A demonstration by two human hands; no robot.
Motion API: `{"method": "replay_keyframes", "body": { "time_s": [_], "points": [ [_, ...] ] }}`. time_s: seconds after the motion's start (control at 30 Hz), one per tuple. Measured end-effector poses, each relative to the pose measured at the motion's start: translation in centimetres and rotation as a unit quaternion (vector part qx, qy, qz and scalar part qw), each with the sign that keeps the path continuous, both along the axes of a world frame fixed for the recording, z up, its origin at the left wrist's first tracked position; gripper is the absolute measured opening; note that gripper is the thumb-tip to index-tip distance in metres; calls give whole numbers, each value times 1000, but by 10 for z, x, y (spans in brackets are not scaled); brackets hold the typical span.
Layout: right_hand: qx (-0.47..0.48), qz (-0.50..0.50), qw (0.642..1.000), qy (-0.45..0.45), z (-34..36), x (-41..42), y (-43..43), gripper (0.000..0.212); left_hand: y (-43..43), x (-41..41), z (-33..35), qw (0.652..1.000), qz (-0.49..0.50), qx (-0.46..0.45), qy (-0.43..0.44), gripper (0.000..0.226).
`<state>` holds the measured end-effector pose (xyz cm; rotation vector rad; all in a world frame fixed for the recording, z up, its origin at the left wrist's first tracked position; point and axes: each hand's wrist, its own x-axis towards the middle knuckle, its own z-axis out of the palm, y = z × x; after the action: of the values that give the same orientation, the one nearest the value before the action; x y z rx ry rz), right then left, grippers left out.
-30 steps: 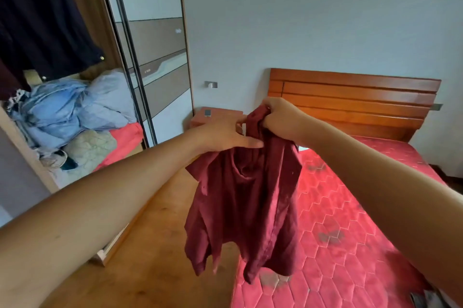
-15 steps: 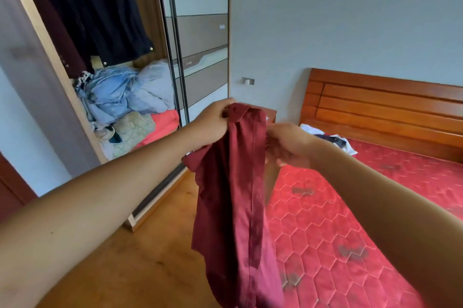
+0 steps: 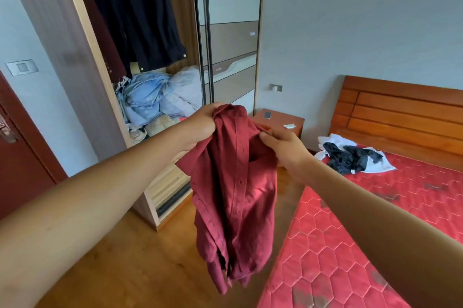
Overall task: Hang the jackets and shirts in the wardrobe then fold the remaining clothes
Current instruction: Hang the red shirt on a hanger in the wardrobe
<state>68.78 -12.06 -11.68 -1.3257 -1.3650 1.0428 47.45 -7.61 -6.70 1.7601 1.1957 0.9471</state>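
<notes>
The left hand [image 3: 203,127] grips the shirt [image 3: 235,194] by its collar in a closed fist. The right hand [image 3: 283,149], at 3 o'clock from it, pinches the cloth on the collar's other side. The shirt hangs limp and crumpled toward 6 o'clock, above the floor [image 3: 125,270]. Neither hand shows a hanger, so the shirt may reach the wardrobe [image 3: 82,57] at 10 o'clock with nothing to hang on. If the pinch slips, one shoulder drops and the tail drags. Jackets [image 3: 140,19] hang packed at 11 o'clock, and pushing in could knock one down. More clothes [image 3: 350,157] lie at 3 o'clock on the bed [image 3: 350,232].
</notes>
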Motion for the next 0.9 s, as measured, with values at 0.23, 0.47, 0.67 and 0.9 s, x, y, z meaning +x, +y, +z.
{"method": "replay_keyframes", "body": {
  "time_s": [0.23,0.47,0.67,0.9],
  "points": [
    [-14,3,997,80,20,-35,40,70,37,-46,4,1000,-1,-21,-1,25],
    [-208,105,949,214,9,-82,71,46,79,-85,8,998,4,-14,-57,24],
    [-295,158,934,124,-13,-133,91,43,104,-118,5,997,-15,-27,-75,18],
    [-299,217,926,81,-14,-191,102,40,127,-154,-3,996,-37,-28,-79,19]
  ]
}}
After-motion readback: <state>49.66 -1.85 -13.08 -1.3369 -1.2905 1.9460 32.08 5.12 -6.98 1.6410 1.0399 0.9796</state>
